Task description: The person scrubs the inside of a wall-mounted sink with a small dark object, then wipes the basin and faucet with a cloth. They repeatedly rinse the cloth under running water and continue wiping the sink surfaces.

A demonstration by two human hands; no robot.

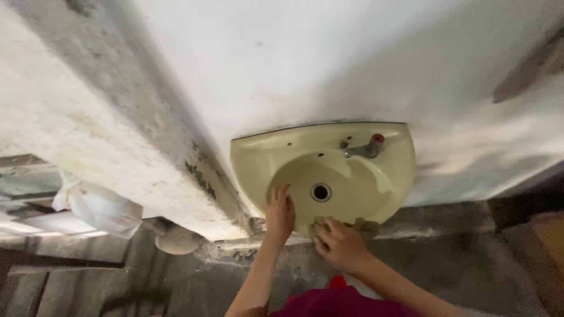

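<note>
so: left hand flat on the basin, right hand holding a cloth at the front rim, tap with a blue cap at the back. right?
Not quite: the tap has a red cap, not blue, as the head view shows. The rest stands: left hand flat on the basin, right hand holding a cloth at the front rim.

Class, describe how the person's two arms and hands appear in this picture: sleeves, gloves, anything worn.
Both arms are bare from wrist to past the elbow, with no sleeves in view. The left hand and right hand wear no gloves, and no rings, watch or bracelets can be made out. A dark magenta garment shows at the bottom edge, between the arms.
</note>
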